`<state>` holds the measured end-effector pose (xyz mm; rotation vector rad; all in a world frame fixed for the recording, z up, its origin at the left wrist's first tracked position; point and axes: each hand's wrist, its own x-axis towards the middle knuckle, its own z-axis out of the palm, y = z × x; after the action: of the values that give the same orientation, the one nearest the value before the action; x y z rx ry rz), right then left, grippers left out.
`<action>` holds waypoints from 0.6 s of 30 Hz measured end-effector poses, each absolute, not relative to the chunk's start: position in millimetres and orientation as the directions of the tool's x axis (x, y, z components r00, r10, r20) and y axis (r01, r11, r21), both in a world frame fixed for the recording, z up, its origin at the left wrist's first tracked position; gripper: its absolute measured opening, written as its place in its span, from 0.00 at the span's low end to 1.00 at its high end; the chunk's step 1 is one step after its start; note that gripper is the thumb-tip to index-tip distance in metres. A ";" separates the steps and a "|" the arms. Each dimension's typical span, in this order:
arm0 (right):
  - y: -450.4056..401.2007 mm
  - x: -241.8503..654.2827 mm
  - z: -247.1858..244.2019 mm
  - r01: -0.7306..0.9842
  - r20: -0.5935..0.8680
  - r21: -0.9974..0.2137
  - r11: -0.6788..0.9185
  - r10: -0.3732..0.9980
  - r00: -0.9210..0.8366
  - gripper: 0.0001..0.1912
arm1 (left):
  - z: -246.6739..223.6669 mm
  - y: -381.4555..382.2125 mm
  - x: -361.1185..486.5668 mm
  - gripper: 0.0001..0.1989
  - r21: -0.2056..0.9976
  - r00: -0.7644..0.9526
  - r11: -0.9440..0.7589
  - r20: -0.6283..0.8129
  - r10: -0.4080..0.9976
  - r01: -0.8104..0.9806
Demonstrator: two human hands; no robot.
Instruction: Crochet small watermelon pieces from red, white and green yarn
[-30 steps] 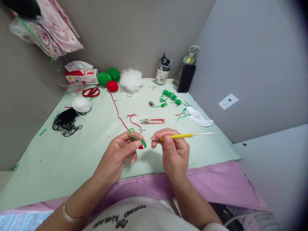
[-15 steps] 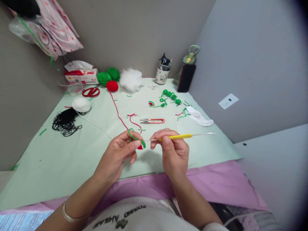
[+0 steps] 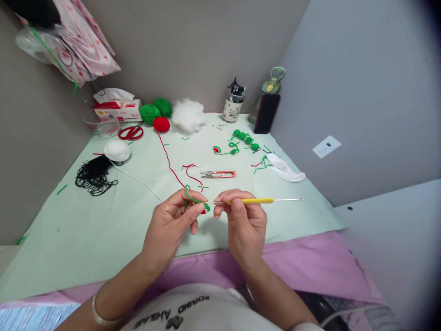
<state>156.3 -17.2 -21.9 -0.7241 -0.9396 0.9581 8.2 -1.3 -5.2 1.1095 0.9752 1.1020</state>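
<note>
My left hand (image 3: 174,218) pinches a small red, white and green crochet piece (image 3: 206,209), mostly covered by the thumb and fingers. A loop of green yarn (image 3: 187,193) curls over the left index finger. My right hand (image 3: 246,225) grips a crochet hook by its yellow handle (image 3: 255,201), held level like a pen. Its thin metal tip reaches left to the piece, at the left fingertips; the other metal end sticks out to the right. Just beyond the hands lie orange thread snips (image 3: 220,174) and strands of red and white yarn.
Green yarn balls (image 3: 150,114), a red ball (image 3: 161,124), white stuffing (image 3: 188,115) and red scissors (image 3: 131,133) stand behind. A white ball (image 3: 117,150) and black yarn (image 3: 93,177) lie left. Green crochet pieces (image 3: 248,139), a phone (image 3: 267,113) and a jar (image 3: 233,108) are right.
My right hand has moved slightly left and the hook has turned more level. Its tip now reaches over the crochet piece at my left fingertips.
</note>
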 end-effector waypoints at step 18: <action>-13.8 150.4 -22.3 -0.368 0.288 -0.849 0.379 0.916 0.280 0.08 | 4.2 1.1 8.0 0.20 0.898 0.275 0.241 -0.142 0.951 -0.369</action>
<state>150.4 -13.8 -22.3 -0.7454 -0.8938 0.9769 8.0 1.1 4.2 0.8762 0.8264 1.0595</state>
